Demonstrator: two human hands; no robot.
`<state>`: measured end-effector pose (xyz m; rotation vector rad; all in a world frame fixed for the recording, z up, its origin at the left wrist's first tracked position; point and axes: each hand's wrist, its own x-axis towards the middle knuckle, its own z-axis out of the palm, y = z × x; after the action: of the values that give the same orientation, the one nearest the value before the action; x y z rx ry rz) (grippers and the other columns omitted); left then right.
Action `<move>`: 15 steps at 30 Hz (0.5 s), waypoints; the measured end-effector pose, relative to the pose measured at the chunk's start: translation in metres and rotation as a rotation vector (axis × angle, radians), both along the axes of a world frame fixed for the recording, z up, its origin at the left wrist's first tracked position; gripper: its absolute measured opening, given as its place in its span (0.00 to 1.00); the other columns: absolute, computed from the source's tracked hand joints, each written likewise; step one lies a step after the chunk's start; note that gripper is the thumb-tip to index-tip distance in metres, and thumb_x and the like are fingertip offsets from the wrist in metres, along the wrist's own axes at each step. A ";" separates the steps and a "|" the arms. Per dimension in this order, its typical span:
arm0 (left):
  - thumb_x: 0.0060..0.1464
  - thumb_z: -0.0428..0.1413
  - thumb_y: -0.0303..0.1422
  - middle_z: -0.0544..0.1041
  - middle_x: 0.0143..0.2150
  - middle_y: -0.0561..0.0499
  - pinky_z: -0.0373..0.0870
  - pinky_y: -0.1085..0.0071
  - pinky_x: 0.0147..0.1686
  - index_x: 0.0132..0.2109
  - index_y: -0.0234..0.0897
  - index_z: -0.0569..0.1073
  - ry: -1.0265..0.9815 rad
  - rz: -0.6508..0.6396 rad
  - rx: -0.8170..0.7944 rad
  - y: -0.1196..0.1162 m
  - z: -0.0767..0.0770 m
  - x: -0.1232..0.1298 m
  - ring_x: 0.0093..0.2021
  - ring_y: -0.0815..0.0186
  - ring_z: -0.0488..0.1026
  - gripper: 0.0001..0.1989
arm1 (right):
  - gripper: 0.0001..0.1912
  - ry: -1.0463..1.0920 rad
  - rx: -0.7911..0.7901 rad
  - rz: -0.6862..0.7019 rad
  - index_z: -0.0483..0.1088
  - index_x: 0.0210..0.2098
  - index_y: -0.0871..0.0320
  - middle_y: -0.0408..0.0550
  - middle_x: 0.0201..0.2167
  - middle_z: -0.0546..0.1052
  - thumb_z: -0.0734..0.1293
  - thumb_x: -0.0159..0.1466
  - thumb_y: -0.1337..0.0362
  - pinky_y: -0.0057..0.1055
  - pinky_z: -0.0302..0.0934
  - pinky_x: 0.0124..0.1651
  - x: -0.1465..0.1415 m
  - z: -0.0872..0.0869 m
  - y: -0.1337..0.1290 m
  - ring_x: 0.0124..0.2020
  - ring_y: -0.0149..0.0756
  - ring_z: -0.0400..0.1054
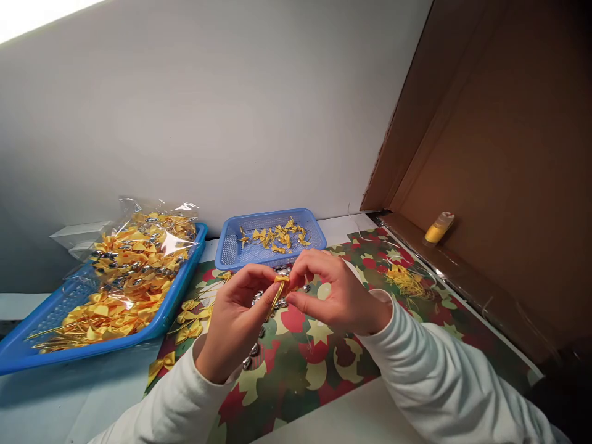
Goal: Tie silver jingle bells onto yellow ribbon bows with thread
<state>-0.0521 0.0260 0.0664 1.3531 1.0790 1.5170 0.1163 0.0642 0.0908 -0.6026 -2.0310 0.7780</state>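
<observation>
My left hand [243,314] pinches a yellow ribbon bow [282,280] with gold wire or cord hanging from it, over the middle of the patterned mat. Facing it, my right hand [326,290] has thumb and fingers closed at the right side of the same bow. The exact spot where the right fingertips grip is partly hidden. Small silver bells or beads [254,349] lie on the mat under and beside the hands. Several loose yellow bows [189,333] rest on the mat left of my left hand.
A large blue basket [152,327] at left holds many yellow bows and a clear bag [157,240] of bows with silver balls. Behind the hands, a smaller blue basket [226,253] contains bows. Yellow thread scraps [407,280] and a yellow-filled bottle [438,228] are at right, by cardboard [499,154].
</observation>
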 end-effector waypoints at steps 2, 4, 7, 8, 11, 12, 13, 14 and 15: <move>0.49 0.65 0.35 0.74 0.29 0.54 0.69 0.78 0.29 0.32 0.37 0.74 -0.003 -0.002 0.001 0.000 0.000 0.000 0.29 0.70 0.70 0.09 | 0.06 0.001 0.013 -0.012 0.69 0.29 0.58 0.41 0.28 0.72 0.71 0.57 0.69 0.34 0.56 0.42 -0.001 -0.002 0.000 0.32 0.31 0.65; 0.48 0.65 0.36 0.74 0.29 0.54 0.69 0.78 0.29 0.32 0.37 0.74 -0.006 0.003 -0.005 0.000 0.001 0.000 0.29 0.70 0.70 0.09 | 0.06 0.003 0.033 -0.015 0.69 0.28 0.57 0.41 0.27 0.73 0.71 0.57 0.68 0.34 0.55 0.42 -0.001 -0.003 0.000 0.32 0.31 0.65; 0.48 0.66 0.38 0.74 0.28 0.54 0.68 0.79 0.26 0.31 0.37 0.74 -0.029 0.004 -0.032 0.002 0.003 0.001 0.27 0.71 0.69 0.11 | 0.06 0.042 0.047 -0.025 0.68 0.29 0.57 0.41 0.27 0.72 0.70 0.58 0.66 0.34 0.57 0.42 -0.001 -0.004 0.003 0.31 0.31 0.64; 0.47 0.66 0.39 0.74 0.27 0.54 0.67 0.79 0.26 0.31 0.37 0.74 -0.038 0.001 -0.044 0.002 0.004 0.001 0.27 0.71 0.69 0.12 | 0.06 0.057 0.047 -0.031 0.68 0.29 0.57 0.41 0.27 0.72 0.70 0.58 0.65 0.34 0.57 0.41 -0.001 -0.004 0.004 0.31 0.31 0.64; 0.46 0.67 0.40 0.74 0.26 0.54 0.68 0.78 0.26 0.30 0.36 0.73 -0.065 -0.007 -0.074 0.004 0.005 0.003 0.27 0.71 0.70 0.14 | 0.04 0.068 0.025 -0.038 0.68 0.31 0.57 0.42 0.28 0.70 0.67 0.61 0.65 0.32 0.58 0.38 -0.002 -0.006 0.007 0.31 0.31 0.64; 0.45 0.67 0.40 0.74 0.26 0.54 0.68 0.78 0.26 0.30 0.36 0.73 -0.073 -0.009 -0.080 0.004 0.004 0.003 0.27 0.70 0.70 0.14 | 0.04 0.065 0.014 -0.037 0.68 0.31 0.57 0.42 0.28 0.70 0.67 0.61 0.65 0.32 0.59 0.38 -0.002 -0.007 0.007 0.31 0.31 0.64; 0.45 0.67 0.40 0.74 0.26 0.54 0.68 0.78 0.26 0.30 0.36 0.73 -0.081 -0.010 -0.084 0.005 0.004 0.003 0.27 0.70 0.70 0.14 | 0.04 0.061 0.000 -0.039 0.68 0.31 0.58 0.42 0.28 0.70 0.67 0.61 0.65 0.31 0.59 0.37 -0.003 -0.007 0.007 0.31 0.31 0.64; 0.45 0.67 0.40 0.74 0.26 0.54 0.68 0.78 0.26 0.30 0.36 0.73 -0.089 -0.012 -0.088 0.005 0.003 0.003 0.27 0.71 0.70 0.14 | 0.05 0.059 -0.014 -0.041 0.68 0.31 0.58 0.42 0.28 0.70 0.67 0.61 0.64 0.31 0.59 0.36 -0.004 -0.008 0.007 0.31 0.31 0.64; 0.45 0.67 0.40 0.74 0.26 0.54 0.68 0.78 0.26 0.30 0.36 0.73 -0.098 -0.017 -0.093 0.006 0.003 0.003 0.27 0.71 0.70 0.14 | 0.05 0.057 -0.027 -0.043 0.67 0.30 0.58 0.42 0.28 0.70 0.68 0.60 0.65 0.30 0.59 0.36 -0.005 -0.009 0.007 0.31 0.31 0.64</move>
<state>-0.0494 0.0317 0.0690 1.2098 1.0609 1.4870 0.1112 0.0707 0.0820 -0.6303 -1.9524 0.7899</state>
